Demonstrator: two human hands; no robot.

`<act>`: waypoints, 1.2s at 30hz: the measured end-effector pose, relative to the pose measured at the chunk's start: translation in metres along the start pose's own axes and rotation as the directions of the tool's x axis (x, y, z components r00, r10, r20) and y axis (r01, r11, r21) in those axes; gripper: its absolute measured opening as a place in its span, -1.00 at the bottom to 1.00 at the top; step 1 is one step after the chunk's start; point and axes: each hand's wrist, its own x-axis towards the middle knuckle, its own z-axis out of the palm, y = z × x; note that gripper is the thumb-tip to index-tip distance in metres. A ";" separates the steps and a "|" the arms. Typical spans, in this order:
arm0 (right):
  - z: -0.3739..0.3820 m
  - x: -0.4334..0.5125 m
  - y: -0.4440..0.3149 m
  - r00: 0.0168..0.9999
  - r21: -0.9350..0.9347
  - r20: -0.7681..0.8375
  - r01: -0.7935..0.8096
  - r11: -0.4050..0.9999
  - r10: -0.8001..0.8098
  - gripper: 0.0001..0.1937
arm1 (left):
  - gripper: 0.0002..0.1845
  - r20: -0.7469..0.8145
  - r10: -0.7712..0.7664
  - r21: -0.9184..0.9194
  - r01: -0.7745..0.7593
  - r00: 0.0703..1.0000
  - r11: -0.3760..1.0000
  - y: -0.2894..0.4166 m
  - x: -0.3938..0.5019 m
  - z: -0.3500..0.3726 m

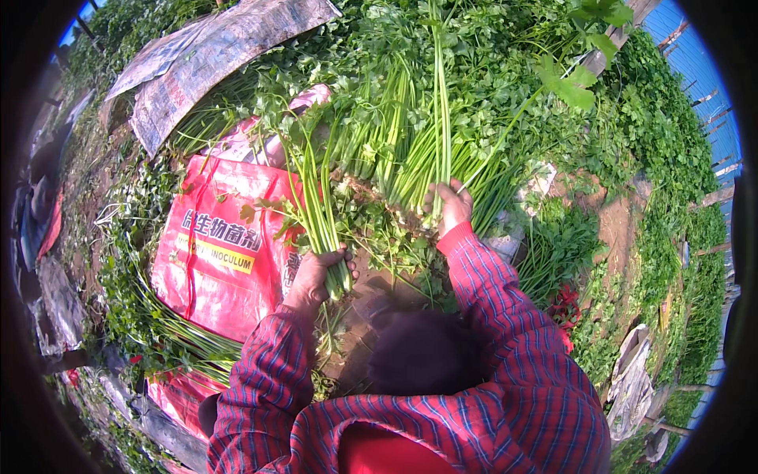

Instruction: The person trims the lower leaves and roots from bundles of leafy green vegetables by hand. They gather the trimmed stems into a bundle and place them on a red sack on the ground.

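A bunch of celery stalks [320, 222] stands nearly upright in my left hand [317, 275], gripped near the pale cut ends, with the leafy tops pointing away from me. My right hand [451, 206] has its fingers around the lower part of a few long celery stalks [441, 124]. Just beyond and beside that hand lies a large pile of harvested celery [385, 142], stems towards me and leaves spread at the far side. Some root ends in the pile carry soil. Between my hands, loose leaves and trimmings [379, 228] cover part of the ground.
A red woven sack [216, 237] with printed writing lies left of my left hand. More celery [195, 340] sticks out below it. A worn sheet [225, 59] covers greenery at upper left. Wooden poles [622, 29] stand at upper right, and a crumpled pale sack [630, 385] lies lower right.
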 end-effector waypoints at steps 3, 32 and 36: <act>-0.025 0.011 0.053 0.969 -0.049 -0.113 -0.228 0.972 0.221 -0.76 | -0.86 0.031 0.035 -0.006 -0.035 0.999 0.999 -0.004 0.002 -0.004; -0.028 -0.035 0.068 0.909 -0.476 0.090 -0.320 0.819 0.408 -0.78 | -0.75 -0.004 -0.009 0.471 0.010 1.000 0.882 -0.060 0.034 -0.020; -0.004 0.000 0.063 0.980 -0.368 0.201 0.065 0.927 0.011 -0.82 | -0.76 -0.135 -0.082 0.460 0.136 0.987 0.877 -0.058 0.032 -0.018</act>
